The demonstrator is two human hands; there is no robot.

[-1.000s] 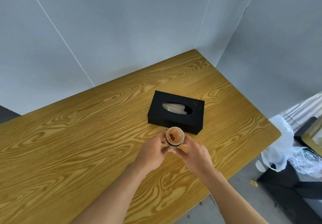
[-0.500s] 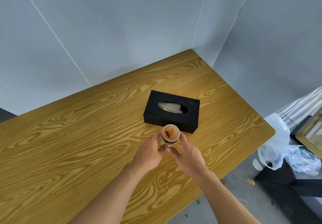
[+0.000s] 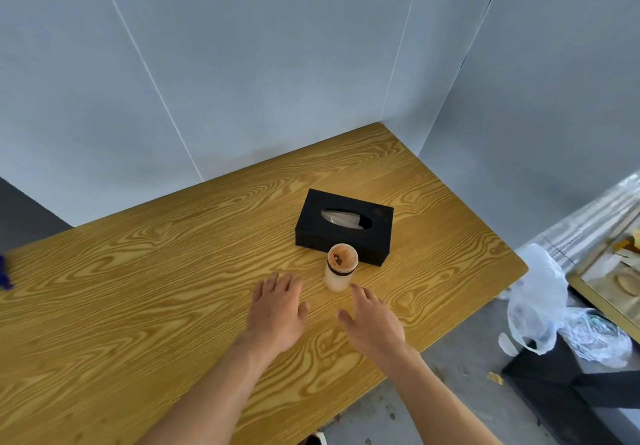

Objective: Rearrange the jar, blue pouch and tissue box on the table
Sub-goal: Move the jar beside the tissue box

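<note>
From my feed, the tabletop (image 3: pixel 138 288) is a warm yellow-ochre with bold darker brown swirling wood grain. The tissue box (image 3: pixel 343 233) on it is matt black, with a white tissue (image 3: pixel 341 218) showing in its oval slot. I see the jar (image 3: pixel 340 271) as milky white with a dark brown band below its orange-brown lid, which has a darker brown blotch. At the far left edge there is a sliver of deep blue-purple (image 3: pixel 5 273). The walls (image 3: pixel 277 63) are pale blue-grey with thin white seams. A white plastic bag (image 3: pixel 533 299) lies over the grey floor (image 3: pixel 433 410).
</note>
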